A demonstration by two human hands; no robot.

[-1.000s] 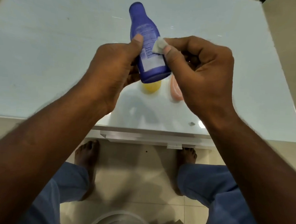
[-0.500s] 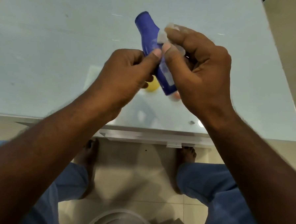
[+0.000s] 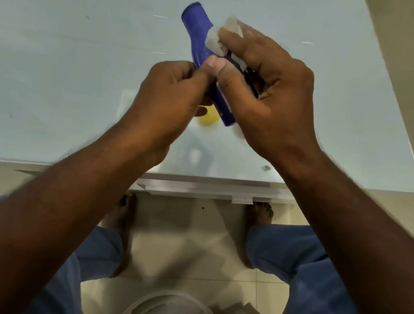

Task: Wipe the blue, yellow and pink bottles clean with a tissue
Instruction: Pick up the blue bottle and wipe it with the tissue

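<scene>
Blue bottle (image 3: 198, 34), held tilted above the table (image 3: 61, 77): left hand (image 3: 170, 99) grips its lower body while right hand (image 3: 264, 92) pinches the tissue (image 3: 216, 43) against its neck. First bottle under wiping; yellow bottle (image 3: 208, 119) stands beneath, pink one apparently hidden. Table edges lie well apart from the hands.

Pale glass-topped table (image 3: 61, 77) over beige tiled floor (image 3: 183, 263)
</scene>
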